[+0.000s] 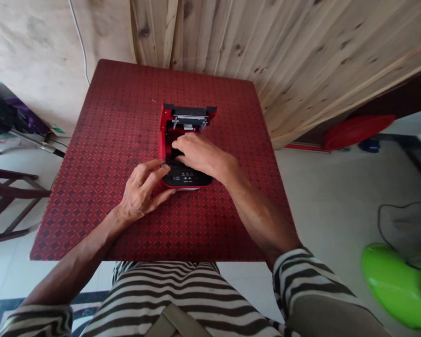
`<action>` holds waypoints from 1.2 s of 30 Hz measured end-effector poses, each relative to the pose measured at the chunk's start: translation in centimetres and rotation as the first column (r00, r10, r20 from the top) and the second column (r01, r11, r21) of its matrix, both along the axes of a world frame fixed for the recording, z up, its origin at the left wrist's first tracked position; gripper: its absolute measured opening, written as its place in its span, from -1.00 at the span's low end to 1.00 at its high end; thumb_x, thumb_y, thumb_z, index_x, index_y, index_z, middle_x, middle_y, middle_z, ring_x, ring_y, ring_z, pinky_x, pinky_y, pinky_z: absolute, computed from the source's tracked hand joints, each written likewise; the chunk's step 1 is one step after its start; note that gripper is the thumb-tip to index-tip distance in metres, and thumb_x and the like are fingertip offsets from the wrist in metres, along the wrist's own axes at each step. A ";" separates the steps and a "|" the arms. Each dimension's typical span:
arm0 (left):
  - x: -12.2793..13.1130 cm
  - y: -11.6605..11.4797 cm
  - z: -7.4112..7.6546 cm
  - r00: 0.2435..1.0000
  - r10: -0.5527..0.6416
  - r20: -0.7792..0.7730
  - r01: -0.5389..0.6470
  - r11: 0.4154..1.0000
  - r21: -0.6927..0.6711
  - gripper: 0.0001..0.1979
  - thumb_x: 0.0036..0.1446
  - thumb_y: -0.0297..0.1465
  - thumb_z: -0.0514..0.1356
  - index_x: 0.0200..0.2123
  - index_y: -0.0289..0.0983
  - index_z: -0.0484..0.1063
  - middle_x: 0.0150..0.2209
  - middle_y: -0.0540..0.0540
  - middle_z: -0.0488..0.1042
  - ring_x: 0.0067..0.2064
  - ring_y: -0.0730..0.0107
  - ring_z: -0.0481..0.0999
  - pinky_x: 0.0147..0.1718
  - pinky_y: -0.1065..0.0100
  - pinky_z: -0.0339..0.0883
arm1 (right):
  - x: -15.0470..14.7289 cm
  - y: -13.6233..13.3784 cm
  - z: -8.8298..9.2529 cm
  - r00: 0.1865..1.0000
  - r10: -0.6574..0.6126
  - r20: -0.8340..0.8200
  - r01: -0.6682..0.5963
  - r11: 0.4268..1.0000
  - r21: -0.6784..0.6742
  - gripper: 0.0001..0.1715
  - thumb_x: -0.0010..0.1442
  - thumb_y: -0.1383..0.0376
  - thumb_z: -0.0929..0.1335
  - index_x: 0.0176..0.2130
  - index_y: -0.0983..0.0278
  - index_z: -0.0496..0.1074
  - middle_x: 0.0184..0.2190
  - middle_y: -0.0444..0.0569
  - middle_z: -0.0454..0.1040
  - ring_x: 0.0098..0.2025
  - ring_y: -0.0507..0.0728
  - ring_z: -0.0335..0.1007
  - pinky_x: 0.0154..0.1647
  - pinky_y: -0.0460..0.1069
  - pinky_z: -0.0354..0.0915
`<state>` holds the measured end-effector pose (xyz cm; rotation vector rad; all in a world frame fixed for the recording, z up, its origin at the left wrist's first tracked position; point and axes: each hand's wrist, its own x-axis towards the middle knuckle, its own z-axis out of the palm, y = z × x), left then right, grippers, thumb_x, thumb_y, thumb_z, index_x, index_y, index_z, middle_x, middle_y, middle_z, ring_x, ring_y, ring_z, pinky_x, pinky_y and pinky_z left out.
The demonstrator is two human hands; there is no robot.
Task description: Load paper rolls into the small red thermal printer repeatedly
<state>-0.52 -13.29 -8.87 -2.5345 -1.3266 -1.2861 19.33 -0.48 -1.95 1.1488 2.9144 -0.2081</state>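
A small red and black device that looks like a label printer [187,179] stands on the table with its lid [190,112] raised. Small white markings and buttons show on its black front panel. My left hand [143,187] grips the front left corner, fingers on top and thumb low at the front. Inside the compartment, my right hand [198,152] reaches down with bent fingers. The hand itself covers much of the inside, so whatever its fingertips hold or touch is hidden.
The table [119,121] has a red patterned cover and stands against a wooden plank wall [210,37]. A dark wooden stool [10,192] is at the left. On the floor at the right is a bright green plastic object [393,281]. A white cable [80,40] hangs behind.
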 end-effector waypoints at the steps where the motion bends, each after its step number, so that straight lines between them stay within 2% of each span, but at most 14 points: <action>1: 0.0 0.0 0.0 1.000 0.001 0.001 -0.001 1.000 -0.001 -0.41 0.34 -0.22 0.40 0.34 -0.17 0.33 0.20 -0.31 0.52 0.19 0.08 0.60 0.13 0.08 0.63 | 0.2 -0.1 0.2 1.000 -0.004 -0.011 0.004 1.000 0.005 -0.86 0.30 0.48 0.45 -0.17 0.31 0.66 -0.21 0.13 0.70 -0.13 0.28 0.67 -0.10 0.13 0.51; 6: 0.0 0.0 0.0 1.000 0.006 0.010 -0.006 1.000 -0.019 -0.42 0.35 -0.19 0.39 0.33 -0.12 0.32 0.21 -0.27 0.52 0.19 0.11 0.60 0.13 0.09 0.63 | 1.2 -1.7 1.6 0.987 -0.080 -0.140 0.091 0.993 0.081 -0.82 0.31 0.34 0.49 -0.07 0.32 0.64 -0.12 0.12 0.71 -0.09 0.29 0.65 -0.01 0.17 0.51; 9: 0.0 0.0 0.2 1.000 0.003 0.019 -0.002 1.000 -0.014 -0.43 0.35 -0.19 0.39 0.32 -0.13 0.33 0.19 -0.26 0.52 0.18 0.13 0.60 0.13 0.11 0.63 | 2.6 -3.6 2.8 0.936 -0.130 -0.328 0.174 0.979 0.106 -0.82 0.31 0.34 0.47 -0.06 0.28 0.63 -0.11 0.07 0.70 -0.09 0.26 0.65 0.00 0.15 0.52; 11: 0.1 0.1 0.3 1.000 -0.004 0.019 0.004 1.000 -0.006 -0.43 0.34 -0.19 0.40 0.31 -0.16 0.34 0.16 -0.25 0.52 0.16 0.14 0.61 0.12 0.14 0.64 | 4.1 -5.4 3.7 0.839 -0.151 -0.522 0.224 0.971 0.080 -0.79 0.32 0.32 0.47 -0.03 0.25 0.62 -0.09 0.01 0.71 -0.09 0.22 0.66 0.01 0.14 0.55; 14: 0.0 0.1 0.4 0.999 -0.009 0.039 0.009 1.000 -0.017 -0.42 0.34 -0.18 0.40 0.32 -0.16 0.34 0.16 -0.25 0.53 0.13 0.15 0.62 0.11 0.15 0.64 | 6.5 -8.8 4.0 0.646 -0.208 -0.735 0.194 0.975 -0.106 -0.71 0.29 0.25 0.52 0.02 0.18 0.61 -0.08 -0.06 0.73 -0.11 0.18 0.68 -0.01 0.11 0.58; 18: -0.1 0.1 0.4 1.000 0.000 0.024 0.001 1.000 -0.031 -0.41 0.32 -0.20 0.41 0.33 -0.13 0.35 0.19 -0.25 0.53 0.17 0.11 0.61 0.16 0.11 0.61 | 8.2 -13.7 1.7 0.548 -0.354 -0.758 0.052 0.919 -0.391 -0.61 0.26 0.27 0.53 0.09 0.12 0.59 0.02 -0.07 0.74 0.04 0.20 0.71 0.10 0.13 0.60; 22: -0.3 0.1 0.4 1.000 0.018 -0.012 -0.018 1.000 -0.022 -0.41 0.31 -0.18 0.42 0.31 -0.14 0.36 0.19 -0.25 0.53 0.18 0.09 0.61 0.17 0.09 0.61 | 8.2 -16.9 -0.8 0.463 -0.430 -0.775 0.112 0.896 -0.430 -0.57 0.26 0.34 0.50 0.12 0.11 0.58 0.06 -0.06 0.74 0.06 0.18 0.72 0.12 0.12 0.61; 27: -0.3 0.3 0.3 0.999 0.037 0.012 -0.037 0.999 -0.011 -0.44 0.32 -0.12 0.40 0.28 -0.12 0.39 0.18 -0.21 0.54 0.19 0.09 0.61 0.18 0.04 0.61 | 7.8 -17.8 -3.4 0.552 -0.408 -0.727 0.164 0.908 -0.385 -0.61 0.30 0.35 0.49 0.10 0.13 0.57 0.03 -0.04 0.74 0.02 0.16 0.72 0.09 0.11 0.63; 32: -0.2 0.3 0.8 0.999 -0.001 0.041 0.002 1.000 -0.019 -0.41 0.29 -0.15 0.44 0.30 -0.12 0.39 0.18 -0.26 0.54 0.19 0.05 0.61 0.17 0.01 0.63 | 7.0 -17.8 -6.5 0.538 -0.457 -0.709 0.192 0.885 -0.424 -0.64 0.29 0.36 0.48 0.09 0.18 0.56 0.02 0.01 0.73 0.01 0.16 0.72 0.11 0.13 0.62; 36: -0.2 0.2 1.1 1.000 0.010 0.018 -0.009 0.999 -0.036 -0.40 0.29 -0.18 0.45 0.31 -0.08 0.37 0.19 -0.26 0.52 0.20 0.02 0.61 0.15 -0.03 0.65 | 8.0 -18.2 -6.6 0.549 -0.475 -0.688 0.148 0.865 -0.479 -0.52 0.27 0.35 0.52 0.17 0.19 0.55 0.10 0.05 0.71 0.11 0.18 0.69 0.21 0.18 0.58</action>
